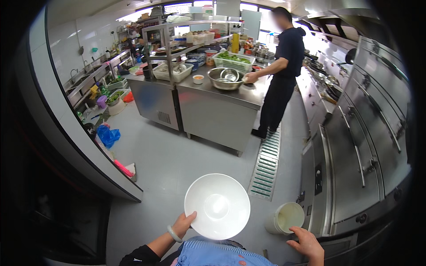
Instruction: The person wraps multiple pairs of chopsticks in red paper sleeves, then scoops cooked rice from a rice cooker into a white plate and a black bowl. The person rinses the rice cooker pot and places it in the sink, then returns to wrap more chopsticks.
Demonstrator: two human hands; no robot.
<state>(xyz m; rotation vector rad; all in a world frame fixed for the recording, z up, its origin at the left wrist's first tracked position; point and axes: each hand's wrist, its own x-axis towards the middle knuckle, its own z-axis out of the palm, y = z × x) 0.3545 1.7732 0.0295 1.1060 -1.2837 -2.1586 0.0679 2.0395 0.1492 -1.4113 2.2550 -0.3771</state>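
My left hand (pixel 184 224) grips the lower left rim of a large white bowl (pixel 233 206), its thumb over the edge. The bowl looks empty and faces up towards me. At the lower right, my right hand (pixel 304 242) is held with its fingers apart and nothing in them. In the picture it lies just below a white plastic bucket (pixel 276 221) on the floor. A blue striped apron (pixel 213 252) covers my front, and a pale bangle (pixel 174 234) circles my left wrist.
A person (pixel 283 63) stands at a steel counter (pixel 216 119), one hand at a metal basin (pixel 226 84). A floor drain grate (pixel 264 166) runs ahead. Steel cabinets (pixel 352 133) line the right; a blue plastic bag (pixel 108 134) lies at the left beside a wall edge (pixel 113 179).
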